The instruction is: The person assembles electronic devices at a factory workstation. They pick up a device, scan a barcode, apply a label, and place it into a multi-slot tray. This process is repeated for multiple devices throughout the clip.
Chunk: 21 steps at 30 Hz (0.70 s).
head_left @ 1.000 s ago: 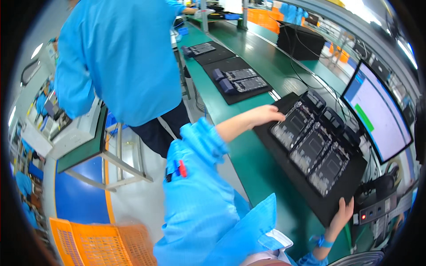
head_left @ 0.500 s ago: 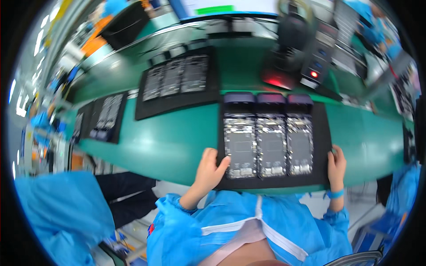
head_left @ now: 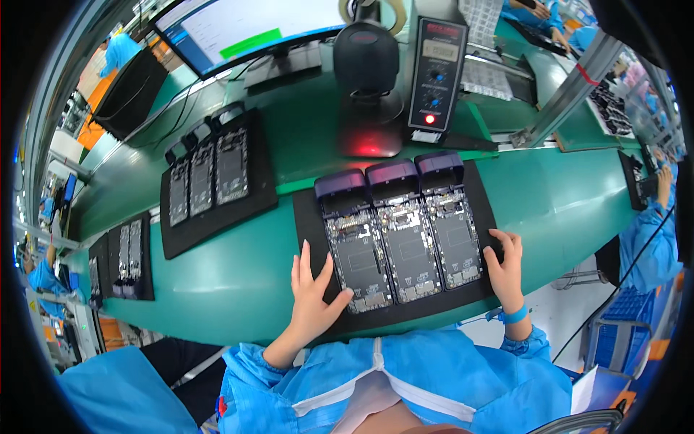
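In the head view, a black mat (head_left: 307, 217) lies on the green bench (head_left: 564, 202), in the centre to lower centre of the frame. It carries three circuit boards (head_left: 410, 249) side by side, with a dark purple cap (head_left: 391, 177) standing at the upper end of each. The mat looks thin, light and fairly stiff, with a dull surface that probably grips rather than slides. The boards look rigid but fragile, their faces crowded with small bare parts, so pressure there would be risky. The bare margins at the mat's left and right are the safest places to take hold; a single board is best taken by its long edges.

The left hand (head_left: 312, 302) rests over the mat's left margin, fingers spread wide and thumb held away from them; the thumb tip is at the lower left corner of the leftmost board, though whether it touches is hard to tell. The right hand (head_left: 509, 273) is at the mat's right edge, fingers bent, with a narrow gap to the thumb; whether they pinch the edge cannot be told.
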{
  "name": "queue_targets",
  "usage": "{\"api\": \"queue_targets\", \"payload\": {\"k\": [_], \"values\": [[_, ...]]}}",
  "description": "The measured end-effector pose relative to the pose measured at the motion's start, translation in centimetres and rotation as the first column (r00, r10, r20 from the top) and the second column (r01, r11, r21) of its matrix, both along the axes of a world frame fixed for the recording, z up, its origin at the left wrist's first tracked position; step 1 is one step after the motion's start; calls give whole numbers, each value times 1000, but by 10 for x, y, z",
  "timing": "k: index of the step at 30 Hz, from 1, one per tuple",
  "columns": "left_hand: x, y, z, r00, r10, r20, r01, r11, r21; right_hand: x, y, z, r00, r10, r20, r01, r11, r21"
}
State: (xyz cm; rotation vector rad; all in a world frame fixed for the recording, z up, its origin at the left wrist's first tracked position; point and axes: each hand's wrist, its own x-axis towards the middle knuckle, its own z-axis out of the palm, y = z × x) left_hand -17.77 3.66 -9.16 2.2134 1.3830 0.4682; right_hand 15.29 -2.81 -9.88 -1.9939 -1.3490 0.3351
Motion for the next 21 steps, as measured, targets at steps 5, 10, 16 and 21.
{"api": "queue_targets", "payload": {"k": [5, 10, 16, 21], "values": [[-1, 5, 3, 979, -23, -203, 31, 999, 36, 14, 31, 38, 994, 112, 15, -106, 967, -231], [8, 20, 2, 920, 14, 391, 7, 999, -51, 66, 130, 73, 932, 15, -362, 111, 939, 326], [9, 30, 8, 109, 631, 768, 181, 747, -640, 60, 197, 84, 629, -71, -774, 385, 894, 231], [9, 40, -3, 491, 592, 639, 487, 422, -764, 50, 208, 73, 679, 16, -734, 408, 823, 396]]}}
